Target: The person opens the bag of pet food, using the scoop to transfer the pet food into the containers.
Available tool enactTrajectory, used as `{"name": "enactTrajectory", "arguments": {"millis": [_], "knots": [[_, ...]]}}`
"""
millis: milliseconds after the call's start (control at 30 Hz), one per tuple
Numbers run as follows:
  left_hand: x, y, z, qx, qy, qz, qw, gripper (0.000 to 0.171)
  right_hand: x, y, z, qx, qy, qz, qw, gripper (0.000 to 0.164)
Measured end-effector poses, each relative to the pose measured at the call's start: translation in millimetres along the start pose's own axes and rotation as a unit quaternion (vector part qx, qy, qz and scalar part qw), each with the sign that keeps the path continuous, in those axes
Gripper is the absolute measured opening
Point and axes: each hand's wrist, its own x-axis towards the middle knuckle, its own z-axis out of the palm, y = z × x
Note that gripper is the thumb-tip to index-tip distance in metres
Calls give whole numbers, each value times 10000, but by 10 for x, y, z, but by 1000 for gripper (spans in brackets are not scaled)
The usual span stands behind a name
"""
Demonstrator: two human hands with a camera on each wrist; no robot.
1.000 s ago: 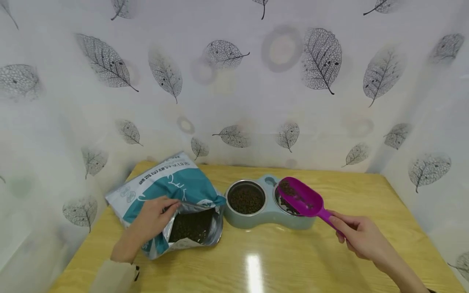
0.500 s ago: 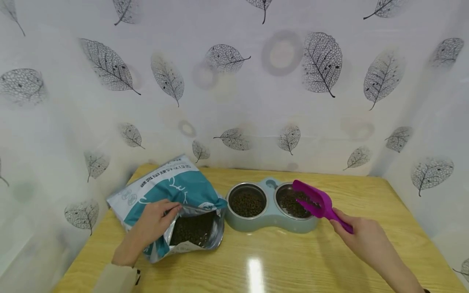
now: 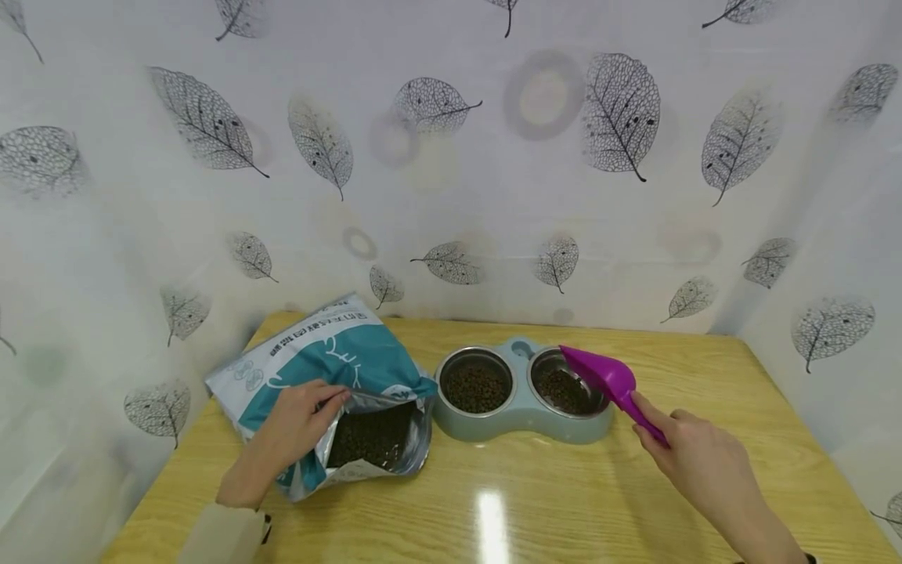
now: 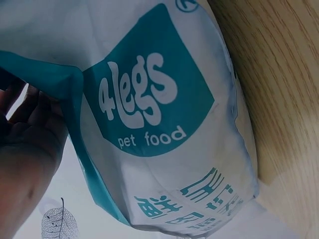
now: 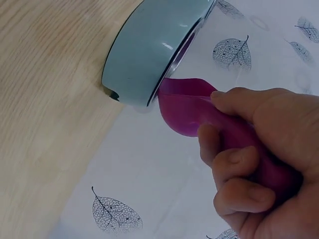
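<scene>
My right hand [image 3: 701,462] grips the handle of a magenta scoop [image 3: 604,374], its blade tipped on its side over the right bowl [image 3: 564,385] of a pale blue double pet feeder [image 3: 521,419]. Brown kibble lies in that bowl, and the left bowl [image 3: 475,384] holds more. My left hand [image 3: 299,419] pinches the top edge of the mouth of a teal and white pet food bag [image 3: 338,352], which lies on its side. Kibble shows inside the opening. The left wrist view has the bag's printed side [image 4: 149,109] close up; in the right wrist view fingers curl round the scoop's handle [image 5: 239,132].
Everything stands on a wooden table [image 3: 550,501]. Behind it and at both sides hangs a white leaf-patterned curtain [image 3: 493,188]. The bag's open end sits right beside the feeder's left side.
The scoop, first level with kibble in it, has turned onto its side and shifted slightly right. More kibble now shows in the right bowl. My left hand stays on the bag's edge.
</scene>
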Motion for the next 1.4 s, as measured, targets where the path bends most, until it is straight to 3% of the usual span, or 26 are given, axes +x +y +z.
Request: {"name": "enactTrajectory", "arguments": {"millis": [67,133,200,233,267,300,400,467,533,600,667,733,900,1033,1167,1233,1267,1333,1400], "knots": [[1,5,0,-19,-7,-17,10000,19,4,-11,-5,273,-15,42,9996,47],[-2,8,2,-39,9,0,10000,19,9,-33,-16,913,-126,188,9956,45],[-5,9,4,-45,18,6,10000,19,24,-78,-55,1845,-545,503,9800,41],[-7,9,5,-52,21,4,10000,19,33,-99,-79,2453,-908,725,9625,41],[-8,8,5,-53,23,-1,10000,19,44,-122,-105,3072,-1287,955,9381,41],[-7,7,6,-54,30,5,10000,18,54,-144,-127,3642,-1693,1152,9085,43],[-3,5,8,-34,26,-24,10000,18,83,-227,-161,4958,-2853,1577,8050,50],[-3,2,8,-28,26,-25,10000,18,83,-309,-137,5497,-3361,1545,7490,51],[-3,1,9,-41,21,-38,10000,18,85,-424,-95,5753,-3675,1442,7164,50],[-1,-2,6,-54,9,-60,10000,19,98,-558,-45,5829,-3845,1243,7049,46],[0,-3,3,-87,15,-69,9999,19,115,-695,5,5799,-3922,1084,7058,42],[-2,-4,3,-102,12,-60,9999,19,137,-831,54,5652,-3881,837,7231,39],[-11,-3,10,-124,53,-19,9999,19,197,-1122,152,5039,-3536,254,7877,38],[-16,-1,10,-89,14,-76,9999,19,241,-1344,184,4615,-3214,-147,8267,38],[-20,3,8,-73,-13,-130,9999,19,290,-1588,160,3778,-2649,-735,8841,23],[-14,5,4,-55,9,-117,9999,18,337,-1695,144,3436,-2448,-916,9020,15],[-11,6,3,-49,20,-112,9999,18,363,-1740,141,3285,-2392,-1015,9081,12],[-8,8,1,-48,30,-113,9999,18,427,-1810,140,3208,-2475,-1116,9074,15],[-8,11,0,-65,32,-121,9999,18,501,-1852,145,3421,-2821,-1009,8906,15]]}}
